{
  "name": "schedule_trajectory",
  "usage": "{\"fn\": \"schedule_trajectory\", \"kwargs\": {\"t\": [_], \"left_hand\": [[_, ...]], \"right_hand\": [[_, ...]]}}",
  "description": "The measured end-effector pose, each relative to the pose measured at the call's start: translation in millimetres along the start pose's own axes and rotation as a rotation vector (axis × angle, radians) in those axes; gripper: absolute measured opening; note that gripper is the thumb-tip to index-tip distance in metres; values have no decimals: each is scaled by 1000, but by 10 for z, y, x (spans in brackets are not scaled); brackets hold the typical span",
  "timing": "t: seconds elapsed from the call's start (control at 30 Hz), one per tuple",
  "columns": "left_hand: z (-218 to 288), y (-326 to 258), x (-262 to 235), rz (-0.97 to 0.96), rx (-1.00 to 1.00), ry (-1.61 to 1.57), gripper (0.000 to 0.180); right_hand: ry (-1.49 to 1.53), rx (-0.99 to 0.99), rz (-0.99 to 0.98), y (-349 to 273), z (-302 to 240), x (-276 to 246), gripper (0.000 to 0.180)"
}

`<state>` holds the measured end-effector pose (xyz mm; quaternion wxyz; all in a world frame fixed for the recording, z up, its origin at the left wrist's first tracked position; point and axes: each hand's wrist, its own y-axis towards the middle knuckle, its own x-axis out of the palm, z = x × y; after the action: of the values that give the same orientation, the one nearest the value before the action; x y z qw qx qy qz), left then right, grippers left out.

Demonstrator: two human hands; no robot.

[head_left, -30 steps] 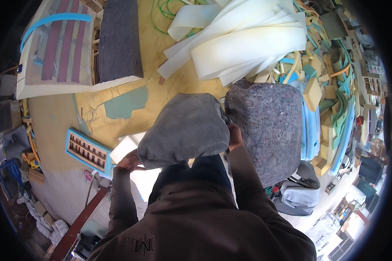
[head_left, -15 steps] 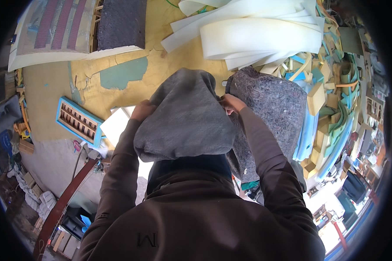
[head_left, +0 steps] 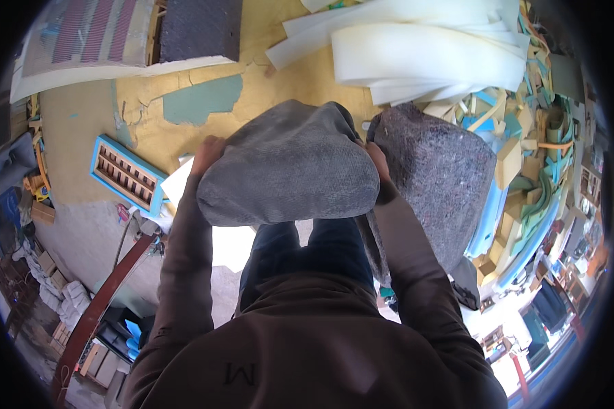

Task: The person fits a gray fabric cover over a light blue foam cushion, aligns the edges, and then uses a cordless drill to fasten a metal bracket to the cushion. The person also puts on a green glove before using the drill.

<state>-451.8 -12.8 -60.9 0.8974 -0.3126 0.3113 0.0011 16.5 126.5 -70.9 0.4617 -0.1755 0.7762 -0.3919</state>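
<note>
A bulky grey cloth-covered cushion is held crosswise, creased on top.

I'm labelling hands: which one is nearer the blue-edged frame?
Left. The left hand is right of the blue-edged frame; the right hand is farther right, across the grey cushion.

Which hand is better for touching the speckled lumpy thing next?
Probably the right hand: it's at the right side of the grey bundle, close to the speckled lumpy thing. The left hand is across the bundle, farther away.
</note>
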Motion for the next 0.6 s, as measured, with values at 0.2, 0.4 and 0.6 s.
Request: {"fn": "schedule_trajectory", "kwargs": {"t": [0.2,0.4,0.6], "left_hand": [[1299,-2022,-321,408,41,-646,42],[1588,-1566,-132,473,92,-576,62],[1714,-1386,-213,624,191,-582,54]], "right_hand": [[721,-733,181,-2024,-392,-944,48],[266,-955,249,-1863,-1098,-1184,46],[245,-883,215,-1876,-1012,-1163,47]]}}
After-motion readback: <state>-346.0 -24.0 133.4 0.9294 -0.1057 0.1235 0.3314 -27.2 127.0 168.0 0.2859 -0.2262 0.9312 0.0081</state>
